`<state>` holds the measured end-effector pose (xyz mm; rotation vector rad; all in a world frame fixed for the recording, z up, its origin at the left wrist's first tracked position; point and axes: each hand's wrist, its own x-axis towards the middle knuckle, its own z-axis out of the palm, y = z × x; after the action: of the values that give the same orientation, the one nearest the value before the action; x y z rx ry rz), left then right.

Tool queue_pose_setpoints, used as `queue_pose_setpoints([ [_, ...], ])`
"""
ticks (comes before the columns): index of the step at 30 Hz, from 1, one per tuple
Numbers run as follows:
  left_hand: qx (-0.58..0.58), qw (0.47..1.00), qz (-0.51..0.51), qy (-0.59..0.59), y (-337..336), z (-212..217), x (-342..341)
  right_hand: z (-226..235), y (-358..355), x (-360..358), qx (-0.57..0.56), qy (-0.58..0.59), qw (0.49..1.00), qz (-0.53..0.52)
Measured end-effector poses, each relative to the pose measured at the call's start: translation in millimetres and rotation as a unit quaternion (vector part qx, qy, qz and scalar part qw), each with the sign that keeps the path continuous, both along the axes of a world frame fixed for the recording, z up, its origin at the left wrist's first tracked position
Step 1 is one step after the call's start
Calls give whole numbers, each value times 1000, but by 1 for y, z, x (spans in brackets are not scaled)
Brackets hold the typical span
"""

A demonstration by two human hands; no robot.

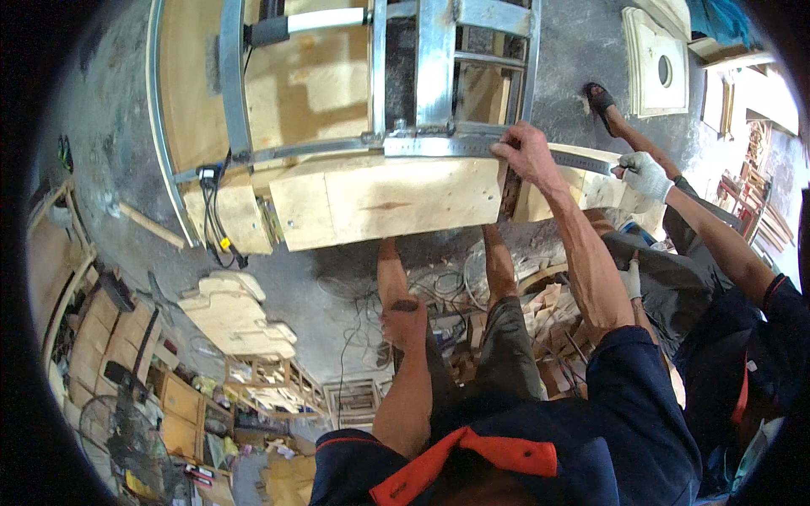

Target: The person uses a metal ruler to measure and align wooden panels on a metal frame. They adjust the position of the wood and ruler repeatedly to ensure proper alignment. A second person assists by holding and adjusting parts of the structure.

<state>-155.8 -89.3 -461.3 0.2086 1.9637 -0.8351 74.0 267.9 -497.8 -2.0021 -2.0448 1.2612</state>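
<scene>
At the metal frame (pixel 434 72), right hand (pixel 529 158) pinches ruler (pixel 440 147)

We see a flat, silvery ruler (pixel 439 147) with fine marks along it, set lengthwise along the near rail of the metal frame (pixel 434 67). Its right part passes under the fingers of our right hand (pixel 530 156), which pinches it. Beyond that grip a darker strip (pixel 582 162) runs on to the right; with the hand in between, we cannot quite tell if it is the same ruler. Just below the ruler sits the pale wooden panel (pixel 375 198), a long board with a brown knot near its middle. Our left hand (pixel 405 322) hangs below the panel, apart from it.
</scene>
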Motion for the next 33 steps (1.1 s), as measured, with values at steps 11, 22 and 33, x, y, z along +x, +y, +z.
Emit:
queue_pose_setpoints([
  [11,4,999,-40,-4,-23,-16,2,3,2,0,0,4,1000,-13],
  [22,49,998,-45,18,-9,-2,6,1,0,4,11,0,1000,-18],
  [33,22,997,-61,29,-7,-6,6,-2,-2,6,9,16,1000,-21],
])
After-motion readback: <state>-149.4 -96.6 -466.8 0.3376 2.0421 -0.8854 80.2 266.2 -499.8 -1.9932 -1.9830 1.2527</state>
